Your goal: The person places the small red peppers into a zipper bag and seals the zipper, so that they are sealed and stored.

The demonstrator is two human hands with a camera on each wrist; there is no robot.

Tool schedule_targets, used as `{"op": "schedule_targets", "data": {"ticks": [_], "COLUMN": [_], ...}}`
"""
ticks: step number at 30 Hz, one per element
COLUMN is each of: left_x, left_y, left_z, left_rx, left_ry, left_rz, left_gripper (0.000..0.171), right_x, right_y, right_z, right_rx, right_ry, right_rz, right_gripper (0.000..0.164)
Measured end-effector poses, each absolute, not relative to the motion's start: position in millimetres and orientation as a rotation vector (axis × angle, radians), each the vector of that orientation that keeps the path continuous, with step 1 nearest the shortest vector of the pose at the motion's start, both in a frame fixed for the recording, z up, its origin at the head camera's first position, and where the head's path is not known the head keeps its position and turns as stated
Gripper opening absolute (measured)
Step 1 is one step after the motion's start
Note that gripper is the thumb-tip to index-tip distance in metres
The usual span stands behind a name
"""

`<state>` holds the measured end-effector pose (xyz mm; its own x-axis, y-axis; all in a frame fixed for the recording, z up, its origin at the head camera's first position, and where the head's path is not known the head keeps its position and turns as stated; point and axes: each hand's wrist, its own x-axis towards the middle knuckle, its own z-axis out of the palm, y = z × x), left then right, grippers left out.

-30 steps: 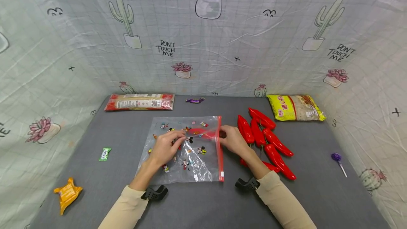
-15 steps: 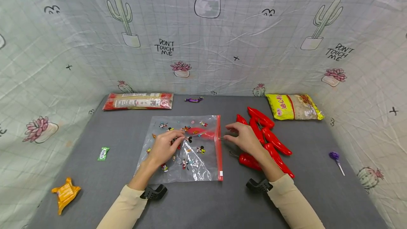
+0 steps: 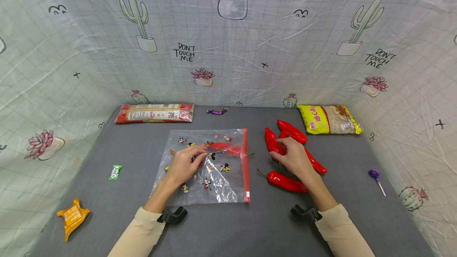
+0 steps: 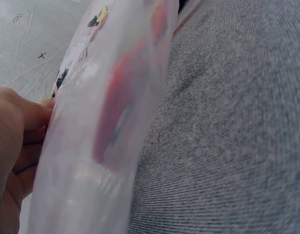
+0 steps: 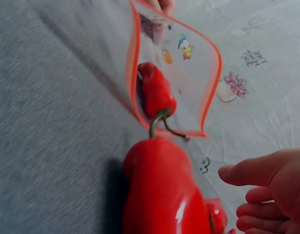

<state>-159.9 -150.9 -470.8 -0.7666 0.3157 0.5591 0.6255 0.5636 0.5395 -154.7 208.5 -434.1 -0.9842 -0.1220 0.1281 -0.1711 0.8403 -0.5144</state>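
A clear zip bag (image 3: 228, 187) with cartoon prints and a red zip edge lies with its mouth to the right. My left hand (image 3: 185, 163) pinches its upper film near the middle, thumb against fingers. Inside the bag is a red pepper (image 3: 230, 149), its green stem poking out past the zip. The right wrist view shows the bag mouth (image 5: 216, 75) gaping around it. My right hand (image 3: 294, 158) hovers over the loose red peppers, thumb and fingers apart, fingertips right at one pepper (image 3: 272, 141). Another pepper (image 3: 285, 182) lies nearer, stem toward the bag.
More peppers (image 3: 290, 131) lie behind and beyond the right hand. A yellow food packet (image 3: 330, 119) sits back right, a long red-ended packet (image 3: 155, 113) back left. Around are a purple candy (image 3: 217, 111), a green candy (image 3: 115, 172), an orange wrapped snack (image 3: 73, 219) and a lollipop (image 3: 375, 175).
My right hand has let go of the bag's zip edge and the pepper stem there, and moved right over the loose peppers. The left hand keeps its pinch on the bag.
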Motion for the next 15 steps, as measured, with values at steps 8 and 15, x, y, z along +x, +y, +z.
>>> {"op": "schedule_targets", "data": {"ticks": [8,15], "left_x": [-159.5,-159.1], "left_y": [-151.8,-152.3], "left_z": [-469.0,-469.2], "left_rx": [-0.766,-0.777], "left_ry": [-2.409,-2.393], "left_rz": [-1.068,-1.064], "left_gripper": [0.005,0.004], "right_x": [-148.8,-144.8], "right_y": [205.4,194.3], "right_z": [-442.8,-446.8], "right_rx": [0.24,0.217], "right_ry": [-2.938,-2.919], "right_rz": [0.733,0.667], "right_gripper": [0.05,0.047]}}
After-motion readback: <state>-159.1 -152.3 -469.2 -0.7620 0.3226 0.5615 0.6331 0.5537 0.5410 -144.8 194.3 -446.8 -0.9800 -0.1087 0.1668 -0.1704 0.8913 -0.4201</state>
